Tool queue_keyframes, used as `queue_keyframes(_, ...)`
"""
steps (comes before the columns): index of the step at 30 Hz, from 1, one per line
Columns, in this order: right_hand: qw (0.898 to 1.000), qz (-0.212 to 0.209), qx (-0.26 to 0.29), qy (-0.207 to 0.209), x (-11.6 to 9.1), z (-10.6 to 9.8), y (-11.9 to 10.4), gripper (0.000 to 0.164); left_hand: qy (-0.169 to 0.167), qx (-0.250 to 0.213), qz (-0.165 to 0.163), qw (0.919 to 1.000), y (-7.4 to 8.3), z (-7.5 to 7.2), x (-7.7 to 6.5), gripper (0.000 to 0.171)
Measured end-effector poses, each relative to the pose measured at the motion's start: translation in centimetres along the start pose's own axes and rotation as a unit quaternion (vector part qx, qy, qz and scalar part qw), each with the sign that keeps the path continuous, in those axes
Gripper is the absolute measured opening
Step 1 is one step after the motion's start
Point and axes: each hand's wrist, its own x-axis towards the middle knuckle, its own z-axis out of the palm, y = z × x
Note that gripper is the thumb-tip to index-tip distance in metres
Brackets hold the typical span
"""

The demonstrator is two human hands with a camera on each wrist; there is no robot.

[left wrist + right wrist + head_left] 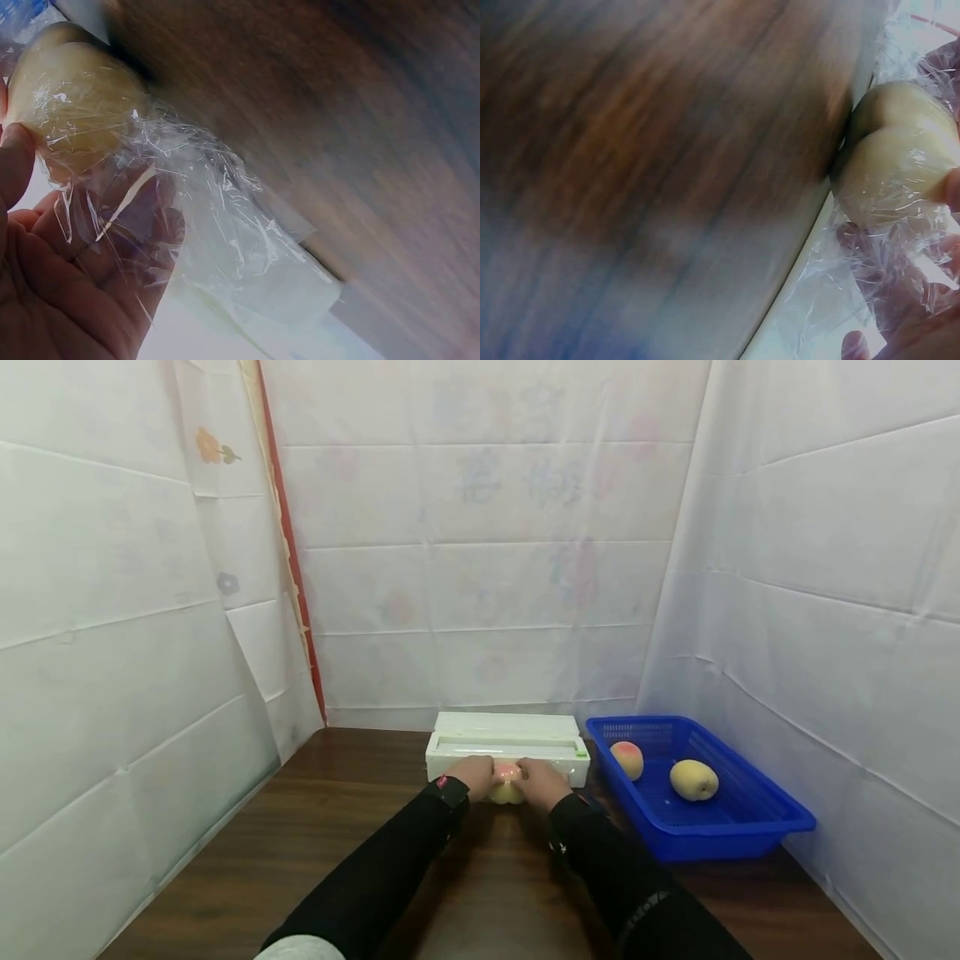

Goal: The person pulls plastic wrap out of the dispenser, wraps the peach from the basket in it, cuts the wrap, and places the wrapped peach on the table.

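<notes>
At far left, creased white sheeting (112, 610), with a printed orange flower (208, 445) near the inner edge. Next to that, a narrow red strip (288, 543) running down to the corner of a dark wood-grain tabletop (352, 768); beyond, more white sheeting (495, 527) with faint printed motifs.

Toward the middle, set across the back of the tabletop, a long white cling-film dispenser (507, 745) with lid raised and a small green tab (581, 753) at the right end. In front of the dispenser, from the left, a left hand (471, 772) in a black sleeve, thumb pressed to the fruit and fingers curled behind, grasping the near side through clear film. Between both hands, at the dispenser's front, a peach (507, 789), pink above and pale yellow below, covered in glossy cling film (232, 217) with loose, crinkled folds spreading past the fruit. Hard to tell whether touching the tabletop. On the other side, a right hand (542, 783), also black-sleeved, pinching the peach between thumb and fingers.

Just right of the dispenser, a blue plastic basket (697, 839) with slotted sides, holding a pink-and-yellow peach (627, 760) against the left wall and a pale yellow fruit (693, 780) nearer the middle. At far right, white sheeting again, folded and creased.
</notes>
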Motion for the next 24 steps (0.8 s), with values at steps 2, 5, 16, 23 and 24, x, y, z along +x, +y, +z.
queue_keyframes(2,1.0,0.005,0.005,0.005,0.1,0.1,0.2,0.03,-0.003,-0.014,-0.006,0.9999,0.1,-0.1,0.0,0.032)
queue_keyframes(5,1.0,0.004,0.006,0.012,0.4,0.9,1.1,0.028,-0.011,-0.027,-0.016,0.9994,0.2,0.0,-0.2,0.031)
queue_keyframes(16,0.998,0.012,0.053,-0.044,-0.3,0.4,1.3,0.02,-0.042,-0.08,-0.039,0.9951,-0.3,0.8,-0.8,0.036)
queue_keyframes(23,0.995,0.014,0.085,-0.06,0.5,-0.5,1.3,0.029,-0.041,-0.138,-0.03,0.9891,-0.7,-0.7,-0.5,0.027)
queue_keyframes(24,0.994,0.016,0.087,-0.063,0.5,-0.5,1.4,0.03,-0.043,-0.136,-0.028,0.9894,-0.7,-0.7,-0.5,0.026)
